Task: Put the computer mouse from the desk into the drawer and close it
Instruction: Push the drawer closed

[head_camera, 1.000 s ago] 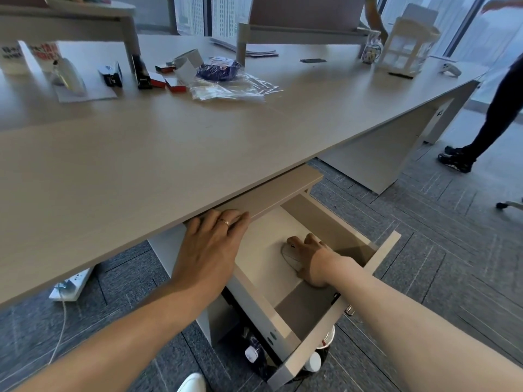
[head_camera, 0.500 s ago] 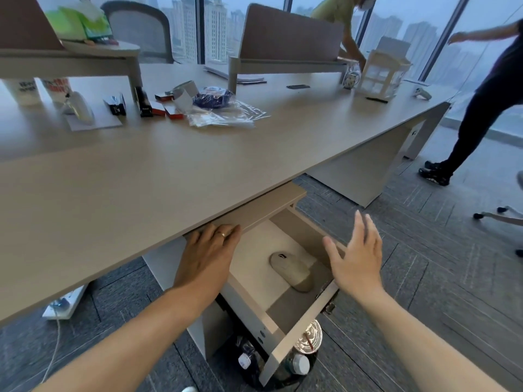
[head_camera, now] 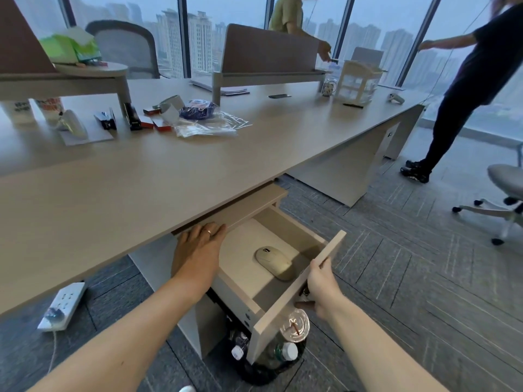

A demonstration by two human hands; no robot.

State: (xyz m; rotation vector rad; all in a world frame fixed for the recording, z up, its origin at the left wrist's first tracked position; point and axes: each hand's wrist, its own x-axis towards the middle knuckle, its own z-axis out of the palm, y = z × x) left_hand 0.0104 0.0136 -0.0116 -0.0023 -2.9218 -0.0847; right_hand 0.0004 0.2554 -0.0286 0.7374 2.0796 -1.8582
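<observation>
A cream computer mouse (head_camera: 274,262) lies on the floor of the open drawer (head_camera: 294,230) under the wooden desk (head_camera: 147,179). My right hand (head_camera: 321,287) grips the drawer's front panel (head_camera: 285,301) from outside, fingers over its top edge. My left hand (head_camera: 198,253) rests flat on the drawer's left side, fingertips against the desk's underside edge, holding nothing.
A bin (head_camera: 271,360) with bottles and a plastic cup lid stands on the floor below the drawer. A power strip (head_camera: 60,305) lies to the left. Staplers, boxes and plastic bags sit on the far desk. A person (head_camera: 467,89) stands at right near an office chair (head_camera: 506,193).
My right hand let go of the mouse, lifted out of the drawer and took hold of the front panel. The mouse stays inside. My head has risen.
</observation>
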